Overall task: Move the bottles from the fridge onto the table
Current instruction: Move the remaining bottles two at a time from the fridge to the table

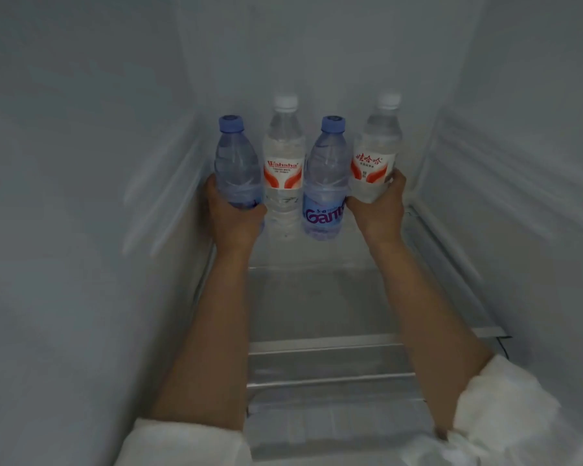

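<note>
Inside a fridge (81, 230), four bottles stand mid-frame. Left hand (231, 213) wraps the leftmost blue-capped bottle (238, 163); beside it a white-capped bottle (284, 163), another blue bottle (325, 183); right hand (379, 210) wraps the rightmost white-capped bottle (376, 156).

1. left hand (231, 213) hides base of the leftmost blue-capped bottle (238, 163); fingers out of sight behind it
2. right hand (379, 205) covers bottom of the far-right bottle (376, 153)
3. sleeves (505, 408) cut off at the lower edge

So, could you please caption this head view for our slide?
Inside the fridge, left hand and right hand each grip an outer bottle of four.
</note>
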{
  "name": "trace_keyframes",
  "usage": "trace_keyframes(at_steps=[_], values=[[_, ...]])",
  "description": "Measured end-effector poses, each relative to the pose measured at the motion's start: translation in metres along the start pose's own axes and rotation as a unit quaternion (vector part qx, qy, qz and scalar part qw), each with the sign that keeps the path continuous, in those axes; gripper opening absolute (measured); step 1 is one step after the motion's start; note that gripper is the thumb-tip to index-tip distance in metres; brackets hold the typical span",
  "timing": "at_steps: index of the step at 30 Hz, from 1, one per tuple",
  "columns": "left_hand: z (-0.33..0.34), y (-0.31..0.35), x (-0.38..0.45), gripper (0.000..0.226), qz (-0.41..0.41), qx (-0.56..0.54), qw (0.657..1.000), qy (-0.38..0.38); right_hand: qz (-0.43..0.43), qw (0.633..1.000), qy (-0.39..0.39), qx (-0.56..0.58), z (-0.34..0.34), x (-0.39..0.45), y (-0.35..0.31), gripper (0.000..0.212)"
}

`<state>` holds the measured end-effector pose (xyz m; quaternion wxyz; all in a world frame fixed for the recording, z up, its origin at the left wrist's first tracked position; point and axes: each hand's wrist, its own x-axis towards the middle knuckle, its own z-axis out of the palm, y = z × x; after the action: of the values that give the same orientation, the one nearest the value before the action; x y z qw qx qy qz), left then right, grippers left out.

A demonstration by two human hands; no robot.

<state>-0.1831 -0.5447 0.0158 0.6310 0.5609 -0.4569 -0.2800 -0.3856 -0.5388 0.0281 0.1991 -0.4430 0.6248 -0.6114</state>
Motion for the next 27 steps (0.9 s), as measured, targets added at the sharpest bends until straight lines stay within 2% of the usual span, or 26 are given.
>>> trace_keyframes(at_steps=[4, 7, 13, 18, 22, 27], values=[[-0.001, -0.003, -0.003, 0.071, -0.008, 0.025, 0.999, 0.045, 0.001, 1.0, -0.002, 0.011, -0.003, 0.004, 0.006, 0.078], [-0.001, -0.003, -0.01, 0.074, 0.008, 0.044, 0.994, 0.102, 0.0, 1.0, -0.002, -0.002, -0.01, 0.007, 0.01, 0.071], [-0.004, 0.003, -0.044, 0.072, 0.039, 0.06, 0.984, 0.164, -0.014, 0.999, 0.023, 0.025, -0.018, -0.011, 0.016, 0.063], [-0.011, 0.011, -0.072, 0.071, 0.043, 0.065, 0.984, 0.163, -0.015, 0.996, 0.064, 0.057, -0.032, -0.044, 0.009, 0.068], [-0.016, 0.021, -0.114, 0.073, 0.073, 0.052, 0.982, 0.167, -0.01, 0.994, 0.051, 0.098, -0.053, -0.077, -0.002, 0.071], [-0.017, 0.051, -0.164, 0.077, 0.087, 0.004, 0.987, 0.135, -0.037, 0.99, 0.029, 0.131, -0.086, -0.128, -0.03, 0.069]])
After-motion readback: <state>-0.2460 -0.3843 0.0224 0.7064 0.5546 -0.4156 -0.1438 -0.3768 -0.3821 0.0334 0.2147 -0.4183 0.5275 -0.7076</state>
